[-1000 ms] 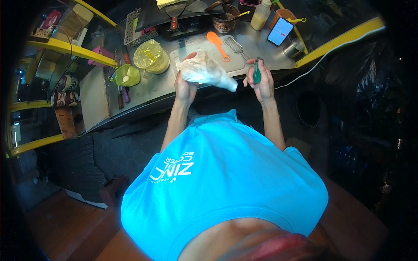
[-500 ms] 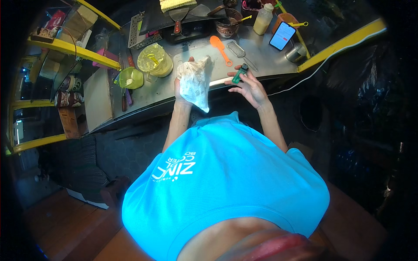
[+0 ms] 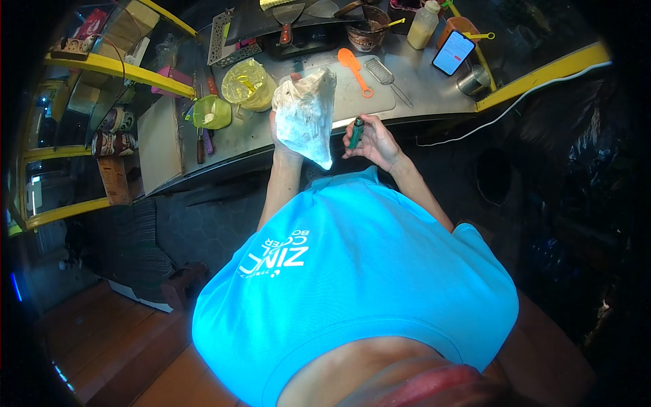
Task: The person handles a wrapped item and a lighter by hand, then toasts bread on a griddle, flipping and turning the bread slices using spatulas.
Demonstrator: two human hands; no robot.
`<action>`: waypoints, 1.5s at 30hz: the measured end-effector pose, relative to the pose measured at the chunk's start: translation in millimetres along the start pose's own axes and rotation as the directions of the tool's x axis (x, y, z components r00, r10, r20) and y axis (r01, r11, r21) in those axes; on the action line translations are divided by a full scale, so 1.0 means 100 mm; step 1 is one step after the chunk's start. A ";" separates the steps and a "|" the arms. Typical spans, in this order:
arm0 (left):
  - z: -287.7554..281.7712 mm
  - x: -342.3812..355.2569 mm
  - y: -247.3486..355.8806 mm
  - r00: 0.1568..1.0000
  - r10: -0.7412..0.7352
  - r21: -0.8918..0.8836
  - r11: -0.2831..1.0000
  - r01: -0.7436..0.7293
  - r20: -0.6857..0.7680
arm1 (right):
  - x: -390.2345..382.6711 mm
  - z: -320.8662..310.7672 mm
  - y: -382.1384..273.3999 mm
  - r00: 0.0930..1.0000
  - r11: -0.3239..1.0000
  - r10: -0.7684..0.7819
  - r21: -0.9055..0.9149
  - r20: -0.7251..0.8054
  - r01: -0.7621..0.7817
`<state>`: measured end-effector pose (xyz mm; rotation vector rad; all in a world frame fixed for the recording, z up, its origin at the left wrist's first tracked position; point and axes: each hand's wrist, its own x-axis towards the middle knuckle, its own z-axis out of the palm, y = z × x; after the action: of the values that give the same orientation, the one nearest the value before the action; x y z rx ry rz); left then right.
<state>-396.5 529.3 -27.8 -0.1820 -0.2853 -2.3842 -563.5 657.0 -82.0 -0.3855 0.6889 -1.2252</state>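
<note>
My left hand [image 3: 283, 141] is closed round a whitish, crumpled plastic bag [image 3: 304, 115] with pale contents, held up over the counter's front edge; most of its fingers are hidden behind the bag. Just to the right, my right hand [image 3: 375, 144] grips a small green lighter [image 3: 355, 133] with a dark top, pointing upward between fingers and thumb. Bag and lighter are a short gap apart. Beyond them, an orange spatula [image 3: 354, 70] and a metal grater [image 3: 384, 76] lie on a pale board [image 3: 380, 103].
Left of the bag stand a yellowish tub [image 3: 253, 100] and a green container [image 3: 213, 121]. Behind is a dark griddle [image 3: 291, 42] with a scraper [image 3: 287, 24]. At right are a cream-filled bottle [image 3: 424, 26], a lit phone [image 3: 454, 53], a metal cup [image 3: 473, 81] and a yellow frame [image 3: 542, 76].
My right hand has come left and slightly down, bringing the lighter closer to the bag. The bag has turned and shows a broader side. The view has shifted slightly.
</note>
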 end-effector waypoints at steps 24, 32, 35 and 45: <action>0.07 0.10 -0.09 0.993 -0.117 -0.055 0.992 0.117 -0.002 | -0.09 0.17 -0.20 0.960 0.971 -0.215 -0.146 -0.180 0.190; 0.08 0.08 -0.09 0.992 -0.128 -0.049 0.990 0.129 0.010 | -0.12 0.23 -0.18 0.953 0.955 -0.234 -0.228 -0.190 0.189; 0.01 0.07 -0.06 0.980 -0.195 -0.168 0.965 0.199 0.040 | -0.12 0.25 -0.20 0.950 0.952 -0.250 -0.227 -0.186 0.206; 0.19 0.05 -0.11 0.990 -0.143 0.019 0.990 0.143 0.009 | 0.16 0.17 -0.01 0.920 0.574 -0.389 -0.767 0.053 0.288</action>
<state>-406.5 539.0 -10.2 -0.1711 -0.3346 -2.5219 -550.1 640.1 -73.5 -1.2197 1.2927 -1.2713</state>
